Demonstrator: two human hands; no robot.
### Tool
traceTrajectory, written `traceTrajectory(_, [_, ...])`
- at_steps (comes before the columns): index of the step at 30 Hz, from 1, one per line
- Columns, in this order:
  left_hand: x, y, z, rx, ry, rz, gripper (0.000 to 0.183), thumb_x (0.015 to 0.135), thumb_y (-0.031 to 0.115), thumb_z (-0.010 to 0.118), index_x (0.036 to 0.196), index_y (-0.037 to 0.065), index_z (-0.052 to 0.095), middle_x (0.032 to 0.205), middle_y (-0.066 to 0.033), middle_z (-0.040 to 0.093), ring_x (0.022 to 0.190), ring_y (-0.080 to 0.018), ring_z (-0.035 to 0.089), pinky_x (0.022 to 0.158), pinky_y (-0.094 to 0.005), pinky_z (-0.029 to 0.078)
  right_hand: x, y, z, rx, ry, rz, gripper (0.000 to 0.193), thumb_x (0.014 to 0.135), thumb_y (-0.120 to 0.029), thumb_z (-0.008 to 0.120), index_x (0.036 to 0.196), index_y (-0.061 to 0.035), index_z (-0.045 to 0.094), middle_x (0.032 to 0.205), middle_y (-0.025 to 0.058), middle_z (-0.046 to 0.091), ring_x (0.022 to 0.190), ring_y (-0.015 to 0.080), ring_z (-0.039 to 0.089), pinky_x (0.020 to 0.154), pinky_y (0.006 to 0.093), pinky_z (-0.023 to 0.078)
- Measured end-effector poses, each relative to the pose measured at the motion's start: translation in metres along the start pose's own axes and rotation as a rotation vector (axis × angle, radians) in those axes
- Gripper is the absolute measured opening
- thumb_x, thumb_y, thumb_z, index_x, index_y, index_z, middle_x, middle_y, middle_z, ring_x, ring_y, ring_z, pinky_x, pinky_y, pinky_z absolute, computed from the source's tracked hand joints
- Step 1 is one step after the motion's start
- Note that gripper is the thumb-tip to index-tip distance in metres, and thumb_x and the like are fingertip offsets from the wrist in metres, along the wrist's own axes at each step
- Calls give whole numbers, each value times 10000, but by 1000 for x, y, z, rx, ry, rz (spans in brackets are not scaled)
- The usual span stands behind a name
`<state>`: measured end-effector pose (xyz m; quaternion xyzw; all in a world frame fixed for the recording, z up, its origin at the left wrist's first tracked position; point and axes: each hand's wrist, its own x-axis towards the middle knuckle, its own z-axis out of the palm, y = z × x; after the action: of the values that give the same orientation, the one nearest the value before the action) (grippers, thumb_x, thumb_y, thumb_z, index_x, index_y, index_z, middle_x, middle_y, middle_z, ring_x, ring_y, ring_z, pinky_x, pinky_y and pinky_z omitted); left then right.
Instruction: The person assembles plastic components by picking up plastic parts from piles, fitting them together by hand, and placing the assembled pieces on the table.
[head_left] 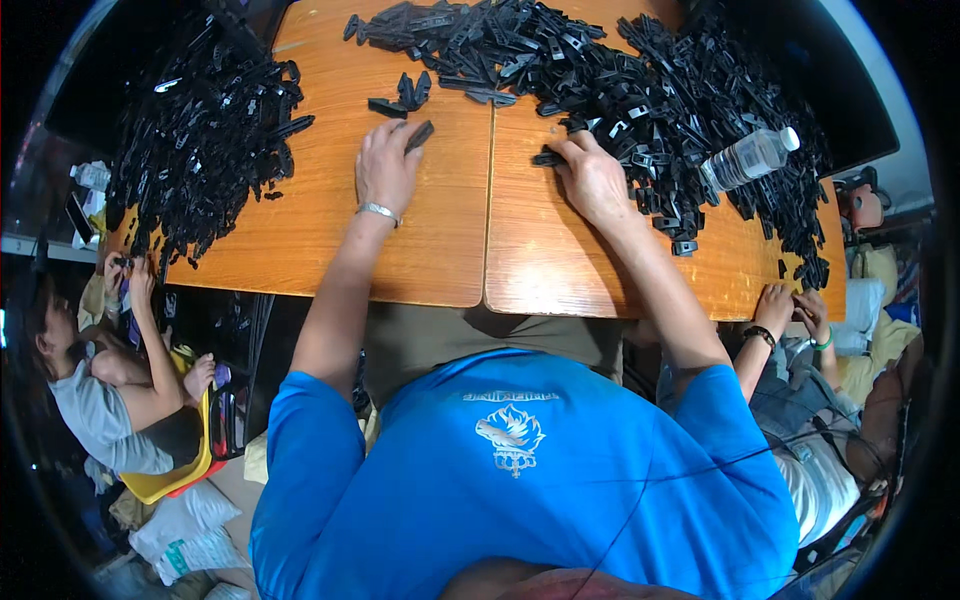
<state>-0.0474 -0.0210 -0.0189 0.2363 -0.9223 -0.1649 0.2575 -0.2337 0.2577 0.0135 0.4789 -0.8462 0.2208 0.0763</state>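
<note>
My left hand (387,165), with a silver bracelet at the wrist, is closed around a small black plastic part (420,136) that sticks out past the fingers. It rests over the wooden table, just below a few loose black parts (405,95). My right hand (597,183) is at the near edge of the big heap of black plastic parts (600,80). Its thumb and fingers pinch another black plastic part (547,157); the grip is partly hidden by the hand.
A second heap of black parts (200,130) covers the table's left side. On the right heap lies a clear plastic bottle (752,159) with a white cap. A seam divides the wooden table (430,250). One person (120,390) sits at left; another person's hands (775,312) work at the right corner.
</note>
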Motion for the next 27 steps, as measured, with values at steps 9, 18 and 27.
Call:
traceTrajectory(9, [-27,15,-8,-98,140,188,298,871,95,827,1160,100,757,1332,-96,671,1354,-364,570,1092,-510,473,6,-33,10,40,3,-18,315,901,-15,777,1209,-80,770,1198,128,664,1015,368,727,858,473,612])
traceTrajectory(18, [-39,30,-22,-30,143,361,177,836,51,823,954,89,696,1182,-58,712,1231,-308,640,1003,-481,486,14,-32,11,57,-51,-18,148,882,-61,820,980,-19,718,1102,172,669,912,412,721,812,485,599])
traceTrajectory(27, [-65,43,-27,-119,27,392,201,850,-15,781,959,44,623,1102,-116,730,972,-343,705,871,-442,555,-5,-63,13,507,18,75,262,918,-74,778,1175,-49,735,976,117,634,835,250,689,734,388,568])
